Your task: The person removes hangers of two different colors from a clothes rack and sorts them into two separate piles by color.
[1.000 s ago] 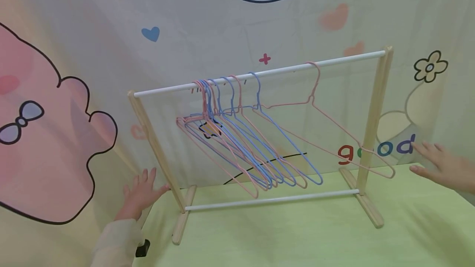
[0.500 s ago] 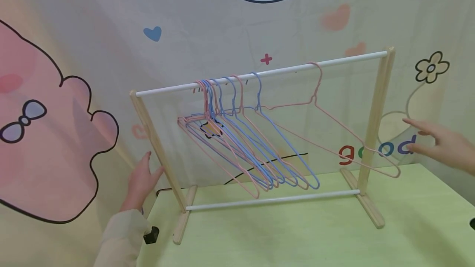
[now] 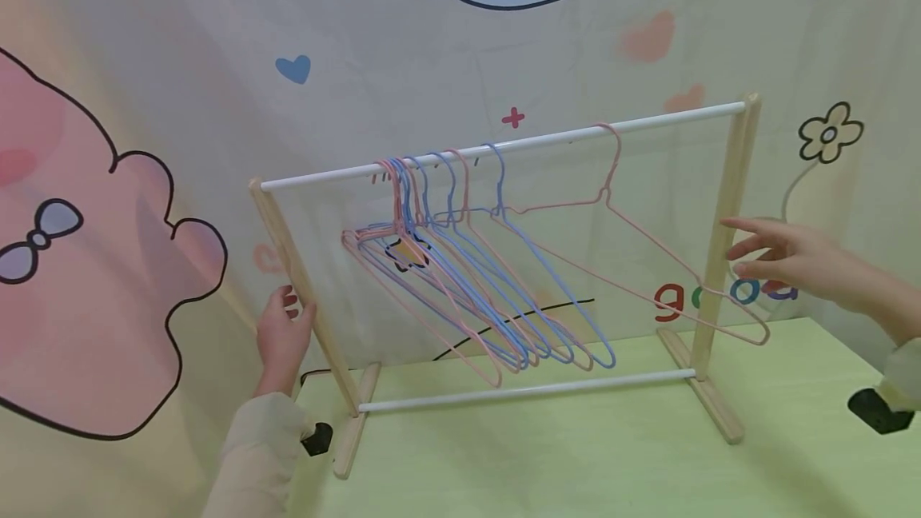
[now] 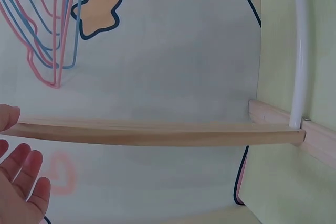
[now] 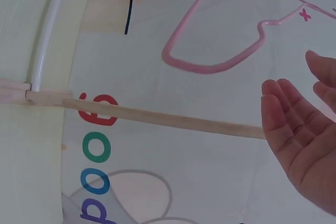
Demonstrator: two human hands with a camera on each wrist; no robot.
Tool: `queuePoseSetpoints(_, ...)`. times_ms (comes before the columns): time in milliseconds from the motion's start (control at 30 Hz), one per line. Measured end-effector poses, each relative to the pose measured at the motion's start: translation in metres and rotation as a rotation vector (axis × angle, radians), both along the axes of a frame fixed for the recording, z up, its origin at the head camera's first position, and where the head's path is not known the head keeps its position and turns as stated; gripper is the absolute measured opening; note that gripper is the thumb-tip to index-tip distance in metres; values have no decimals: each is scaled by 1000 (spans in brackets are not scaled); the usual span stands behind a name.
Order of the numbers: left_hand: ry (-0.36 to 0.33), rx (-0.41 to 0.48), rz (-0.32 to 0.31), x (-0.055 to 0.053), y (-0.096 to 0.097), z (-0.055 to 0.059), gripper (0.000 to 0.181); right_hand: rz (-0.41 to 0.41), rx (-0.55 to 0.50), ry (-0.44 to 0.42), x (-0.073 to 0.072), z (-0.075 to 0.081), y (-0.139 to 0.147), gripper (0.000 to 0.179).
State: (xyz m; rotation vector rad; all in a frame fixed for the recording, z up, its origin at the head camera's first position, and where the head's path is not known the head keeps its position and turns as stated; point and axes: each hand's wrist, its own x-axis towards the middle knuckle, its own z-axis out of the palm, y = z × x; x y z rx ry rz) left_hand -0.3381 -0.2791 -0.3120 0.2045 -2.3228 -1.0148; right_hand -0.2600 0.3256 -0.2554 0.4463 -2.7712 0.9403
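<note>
A garment rack with wooden posts and a white top rail [image 3: 547, 137] stands on the table. Several pink and blue wire hangers [image 3: 460, 262] hang bunched toward its left half. One pink hanger [image 3: 647, 242] hangs apart on the right. My left hand [image 3: 283, 340] is beside the left post [image 3: 305, 286]; in the left wrist view its thumb [image 4: 8, 116] overlaps the post's edge while the loosely bent fingers [image 4: 26, 177] stay away from it. My right hand [image 3: 784, 254] has its fingertips right at the right post [image 3: 727, 222], fingers loosely bent, holding nothing.
The rack's wooden feet [image 3: 712, 406] rest on a pale green table [image 3: 576, 454], joined by a white lower rod [image 3: 525, 392]. A printed curtain [image 3: 432, 62] hangs close behind. Black wrist devices [image 3: 879, 410] show at both sleeves.
Both hands have come inward to the rack's posts, the right one moving left and up a little. Their spread fingers have bent loosely. The rack and the hangers stay about where they were.
</note>
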Motion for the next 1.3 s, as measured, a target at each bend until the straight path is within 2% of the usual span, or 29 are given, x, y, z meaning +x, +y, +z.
queuePoseSetpoints(300,37,39,21,-6,6,0,38,99,-65,-111,-6,10,-18,61)
queuePoseSetpoints(600,86,35,61,-12,8,-1,32,97,-99,-228,-15,11,-38,54)
queuePoseSetpoints(733,89,13,81,-13,9,0,30,119,-87,-228,-20,9,-43,47)
queuePoseSetpoints(967,106,-34,104,-14,9,0,26,135,-76,-237,-25,5,-46,25)
queuePoseSetpoints(1200,89,-54,111,-12,10,2,20,59,-14,-166,-18,13,-44,19)
queuePoseSetpoints(1300,79,-53,114,-13,10,3,20,53,1,-142,-13,16,-40,18)
